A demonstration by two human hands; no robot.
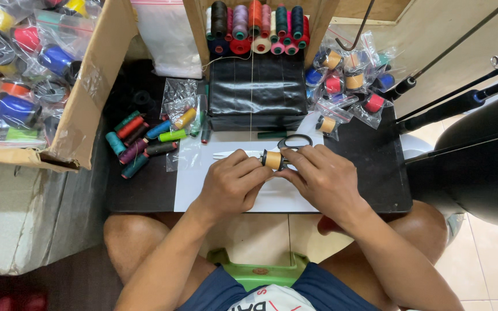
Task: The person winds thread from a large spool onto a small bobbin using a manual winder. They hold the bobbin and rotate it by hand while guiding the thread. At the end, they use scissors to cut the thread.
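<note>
My left hand [233, 183] and my right hand [319, 178] meet over a white sheet [188, 190] on a low black table [376, 173]. Between their fingertips they hold a small thread spool [272, 159] with a black wound body and a tan end facing me. Black-handled scissors [286, 144] lie on the sheet just beyond the spool, blades pointing left. A thin thread [252, 98] runs from the far spools down toward my hands.
Loose coloured spools [139, 141] lie at the table's left. A black case [257, 92] stands behind, with a rack of spools [257, 26] above it. Bagged spools [347, 80] sit at right. A cardboard box [87, 86] of bagged spools is at left. Black rods [451, 103] lean at right.
</note>
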